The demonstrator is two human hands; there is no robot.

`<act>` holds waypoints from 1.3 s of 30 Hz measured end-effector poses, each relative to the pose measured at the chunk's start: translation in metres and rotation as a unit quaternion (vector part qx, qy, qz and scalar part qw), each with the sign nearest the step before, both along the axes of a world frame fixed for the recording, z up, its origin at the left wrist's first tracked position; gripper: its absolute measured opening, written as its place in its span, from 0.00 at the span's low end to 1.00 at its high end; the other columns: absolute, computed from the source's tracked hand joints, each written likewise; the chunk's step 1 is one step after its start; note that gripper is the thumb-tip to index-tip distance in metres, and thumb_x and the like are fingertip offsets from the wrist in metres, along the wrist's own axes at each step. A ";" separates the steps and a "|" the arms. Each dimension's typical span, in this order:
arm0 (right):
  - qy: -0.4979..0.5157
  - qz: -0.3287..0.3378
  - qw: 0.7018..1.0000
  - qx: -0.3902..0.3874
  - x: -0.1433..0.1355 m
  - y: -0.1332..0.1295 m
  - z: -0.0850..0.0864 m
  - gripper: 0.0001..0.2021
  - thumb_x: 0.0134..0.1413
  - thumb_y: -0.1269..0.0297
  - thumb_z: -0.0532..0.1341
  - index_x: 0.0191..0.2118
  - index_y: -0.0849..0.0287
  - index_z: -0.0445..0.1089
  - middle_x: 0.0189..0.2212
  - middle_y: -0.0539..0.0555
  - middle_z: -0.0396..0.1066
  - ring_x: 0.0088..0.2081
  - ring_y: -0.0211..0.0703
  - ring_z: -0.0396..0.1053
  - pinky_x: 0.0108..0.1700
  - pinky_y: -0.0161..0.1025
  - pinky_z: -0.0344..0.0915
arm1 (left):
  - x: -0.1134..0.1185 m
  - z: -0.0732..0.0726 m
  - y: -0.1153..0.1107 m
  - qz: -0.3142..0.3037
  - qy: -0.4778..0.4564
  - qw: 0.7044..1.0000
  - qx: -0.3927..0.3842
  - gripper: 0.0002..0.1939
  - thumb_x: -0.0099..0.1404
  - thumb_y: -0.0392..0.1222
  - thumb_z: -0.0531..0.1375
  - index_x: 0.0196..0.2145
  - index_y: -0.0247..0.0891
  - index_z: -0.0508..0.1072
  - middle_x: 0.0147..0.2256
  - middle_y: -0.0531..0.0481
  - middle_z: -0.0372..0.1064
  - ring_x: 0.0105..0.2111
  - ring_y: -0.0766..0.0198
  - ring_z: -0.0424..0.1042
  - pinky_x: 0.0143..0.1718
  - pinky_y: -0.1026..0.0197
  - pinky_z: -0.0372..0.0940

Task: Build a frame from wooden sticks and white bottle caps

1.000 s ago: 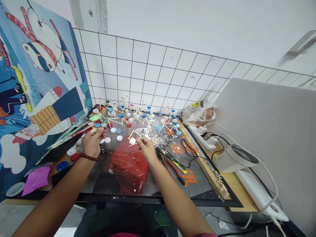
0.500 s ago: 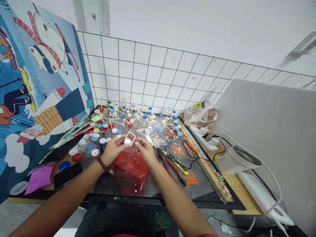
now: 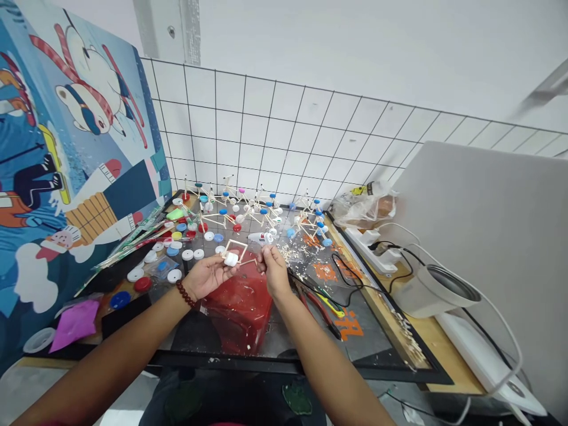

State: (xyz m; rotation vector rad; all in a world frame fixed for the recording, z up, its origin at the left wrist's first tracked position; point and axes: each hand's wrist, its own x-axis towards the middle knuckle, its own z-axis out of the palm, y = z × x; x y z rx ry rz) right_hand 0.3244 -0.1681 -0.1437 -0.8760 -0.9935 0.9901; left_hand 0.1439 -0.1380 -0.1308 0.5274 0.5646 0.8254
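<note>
Above a red plastic block (image 3: 242, 305), my left hand (image 3: 207, 276) pinches a small stick frame (image 3: 236, 243) with a white cap (image 3: 231, 259) at its lower corner. To its right, my right hand (image 3: 274, 269) is closed at the fingertips around the end of a thin bent stick piece (image 3: 248, 262). The other end of that piece reaches toward the cap; whether they touch is hard to tell. A white glue gun (image 3: 261, 238) lies just behind my right hand.
Several stick models with coloured caps (image 3: 223, 212) stand at the back. Loose caps (image 3: 142, 284) lie at the left. Red-handled pliers (image 3: 322, 310), a yellow cutter (image 3: 331, 303) and black cable are at the right, beside a power strip (image 3: 373, 251).
My right hand has moved right, away from the stick frame, with a thin bent stick piece now showing at its fingertips. My left hand still holds the frame, its fingers more spread.
</note>
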 end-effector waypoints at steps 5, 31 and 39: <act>-0.052 0.023 0.998 -0.034 -0.004 0.001 -0.003 0.18 0.48 0.46 0.66 0.33 0.57 0.67 0.22 0.44 0.61 0.21 0.33 0.56 0.24 0.32 0.56 | 0.000 0.003 0.000 0.007 0.000 1.000 -0.008 0.14 0.66 0.26 0.51 0.43 0.25 0.74 0.32 0.40 0.77 0.32 0.63 0.78 0.36 0.65 0.73; 0.141 0.005 0.990 -0.011 0.004 -0.008 0.020 0.21 0.43 0.46 0.68 0.23 0.56 0.61 0.15 0.40 0.48 0.17 0.29 0.40 0.19 0.32 0.41 | 0.000 -0.001 0.001 0.004 -0.007 1.000 0.009 0.14 0.63 0.25 0.55 0.43 0.30 0.75 0.32 0.44 0.76 0.32 0.63 0.77 0.36 0.64 0.73; -0.136 -0.042 0.990 0.000 -0.008 -0.009 0.007 0.12 0.49 0.53 0.66 0.33 0.56 0.78 0.28 0.50 0.76 0.31 0.42 0.68 0.36 0.39 0.66 | 0.002 -0.004 -0.003 -0.022 -0.015 0.998 0.049 0.13 0.63 0.28 0.58 0.45 0.31 0.74 0.37 0.42 0.77 0.36 0.61 0.77 0.38 0.61 0.73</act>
